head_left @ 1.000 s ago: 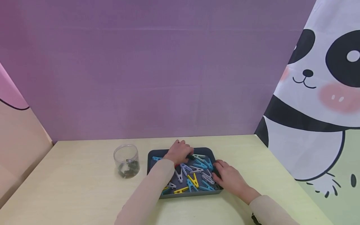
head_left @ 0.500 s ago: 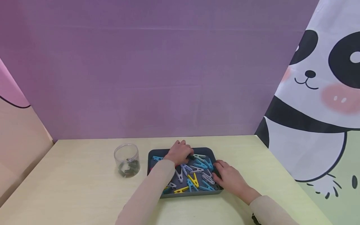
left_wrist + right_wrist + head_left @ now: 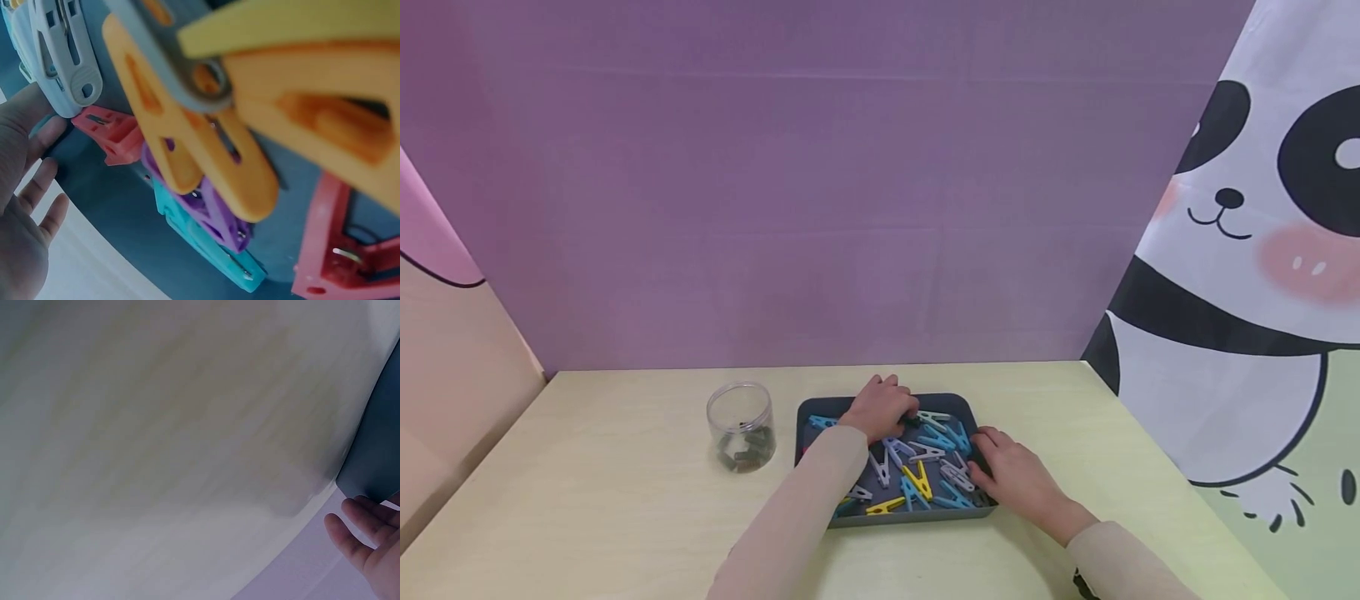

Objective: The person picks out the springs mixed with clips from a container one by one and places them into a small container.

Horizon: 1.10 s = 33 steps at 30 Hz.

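Note:
In the head view my left hand (image 3: 880, 408) reaches over the far side of a dark grey tray (image 3: 925, 516). Its fingers curl down at a dark clothespin (image 3: 912, 421) and seem to pinch it. In the left wrist view the fingers (image 3: 40, 184) are beside a grey-white clothespin (image 3: 65, 53), with red, purple, orange and teal ones nearby. My right hand (image 3: 1018, 475) holds the tray's right rim, the thumb over the inside. From the right wrist, its fingertips (image 3: 362, 509) touch the tray's outer wall. Blue, yellow and lilac clothespins (image 3: 916, 481) lie spread in the tray.
A clear round jar (image 3: 740, 412) with several dark pieces at its bottom stands left of the tray. Both are on a pale wooden table (image 3: 625, 483). A purple backdrop (image 3: 820, 192) rises behind it, with a panda print (image 3: 1240, 283) at the right.
Both hands stay in nearly the same place at the tray. The whole head view has shifted very slightly; the clothespins and jar keep their arrangement.

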### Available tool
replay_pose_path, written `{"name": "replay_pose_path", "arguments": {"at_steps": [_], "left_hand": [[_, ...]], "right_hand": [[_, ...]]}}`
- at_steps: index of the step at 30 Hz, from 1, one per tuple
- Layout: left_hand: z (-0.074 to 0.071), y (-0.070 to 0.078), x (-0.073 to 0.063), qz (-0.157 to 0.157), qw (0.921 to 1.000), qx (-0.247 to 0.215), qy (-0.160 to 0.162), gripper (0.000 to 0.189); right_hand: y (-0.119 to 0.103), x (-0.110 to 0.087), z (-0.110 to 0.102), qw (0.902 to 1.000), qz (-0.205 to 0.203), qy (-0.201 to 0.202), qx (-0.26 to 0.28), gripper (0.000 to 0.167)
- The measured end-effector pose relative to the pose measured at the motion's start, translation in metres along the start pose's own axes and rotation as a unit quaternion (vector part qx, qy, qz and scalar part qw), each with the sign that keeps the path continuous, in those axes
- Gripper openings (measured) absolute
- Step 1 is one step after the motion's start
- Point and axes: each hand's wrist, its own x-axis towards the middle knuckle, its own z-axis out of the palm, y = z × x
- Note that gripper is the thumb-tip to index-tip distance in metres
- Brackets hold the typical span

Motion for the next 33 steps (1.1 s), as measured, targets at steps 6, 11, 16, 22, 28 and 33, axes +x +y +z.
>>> {"name": "replay_pose_path", "arguments": {"at_steps": [6, 11, 16, 22, 28, 33], "left_hand": [[-0.0008, 0.0015, -0.0001, 0.003, 1.0000, 0.005, -0.005, 0.027], [-0.0004, 0.0018, -0.0004, 0.004, 0.9999, 0.010, -0.005, 0.028], [0.0015, 0.0009, -0.0011, 0.006, 1.0000, -0.003, -0.002, 0.025], [0.0045, -0.0008, 0.0006, 0.007, 0.9999, -0.016, -0.002, 0.023], [0.0062, -0.0032, 0.0023, 0.008, 0.9994, -0.034, -0.006, 0.020], [0.0059, -0.0047, 0.0022, 0.006, 0.9984, -0.054, -0.013, 0.019]], "right_hand": [[-0.0007, 0.0000, -0.0015, 1.0000, -0.002, 0.001, 0.001, 0.032], [-0.0007, -0.0004, -0.0020, 1.0000, 0.001, -0.002, 0.001, 0.032], [-0.0001, -0.0007, -0.0014, 1.0000, 0.003, -0.005, 0.000, 0.033], [0.0009, -0.0011, -0.0008, 1.0000, -0.004, 0.003, -0.004, 0.031], [0.0009, -0.0014, -0.0007, 1.0000, -0.006, 0.005, -0.005, 0.031], [0.0002, -0.0008, -0.0009, 0.9999, -0.007, 0.006, -0.005, 0.032]]}}
